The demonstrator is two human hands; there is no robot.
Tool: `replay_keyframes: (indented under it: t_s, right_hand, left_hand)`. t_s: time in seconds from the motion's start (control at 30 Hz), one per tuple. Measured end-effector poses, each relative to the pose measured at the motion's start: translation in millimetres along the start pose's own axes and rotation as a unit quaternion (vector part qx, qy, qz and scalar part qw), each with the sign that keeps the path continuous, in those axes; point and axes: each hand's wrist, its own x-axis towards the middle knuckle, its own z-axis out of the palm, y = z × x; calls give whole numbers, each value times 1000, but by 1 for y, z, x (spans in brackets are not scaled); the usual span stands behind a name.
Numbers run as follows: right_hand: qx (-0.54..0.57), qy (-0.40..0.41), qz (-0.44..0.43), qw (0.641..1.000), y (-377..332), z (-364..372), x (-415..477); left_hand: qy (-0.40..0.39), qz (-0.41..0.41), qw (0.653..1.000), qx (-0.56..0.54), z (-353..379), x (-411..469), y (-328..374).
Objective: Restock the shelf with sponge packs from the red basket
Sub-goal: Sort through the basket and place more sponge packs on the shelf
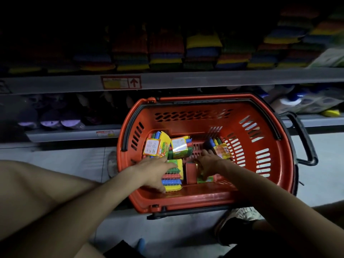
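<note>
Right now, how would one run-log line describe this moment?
left hand: grips near sponge pack | right hand: open, by right-side pack | red basket: packs inside

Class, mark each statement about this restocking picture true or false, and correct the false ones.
1. The left hand and the right hand both reach into the red basket. True.
2. The red basket is empty. False: several sponge packs lie in it.
3. Stacked sponges lie on the upper shelf. True.
4. The red basket stands on the upper shelf. False: it stands on the floor in front of the shelves.
</note>
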Motion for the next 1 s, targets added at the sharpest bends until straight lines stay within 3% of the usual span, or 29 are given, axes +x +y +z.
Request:
replay_keyframes:
  t_s: [0.1, 0.23, 0.5, 0.57, 0.67, 0.83, 1.0]
  right_hand:
    - [16, 24, -4, 1000, -1, -2, -4]
    - [71, 3, -16, 997, 2, -10, -10]
    - [-5, 86, -14, 996, 15, -13, -29]
    - [10, 121, 3, 993, 14, -21, -40]
    - [156, 179, -2, 971, 14, -41, -64]
    - [426, 164, -7, 890, 14, -82, -119]
    - [700, 84, -21, 709, 7, -113, -173]
  left_hand:
    - [-14, -9, 997, -78, 0, 3, -3]
    - [-11, -19, 1000, 2, -3, 6, 4]
    - [25, 13, 999, 19, -25, 1, 34]
    - [62, 18, 998, 21, -35, -4, 37]
    - [165, 56, 985, 2, -54, -17, 40]
    - [312, 81, 945, -56, -78, -40, 39]
    - [433, 105, 895, -37, -82, -48, 53]
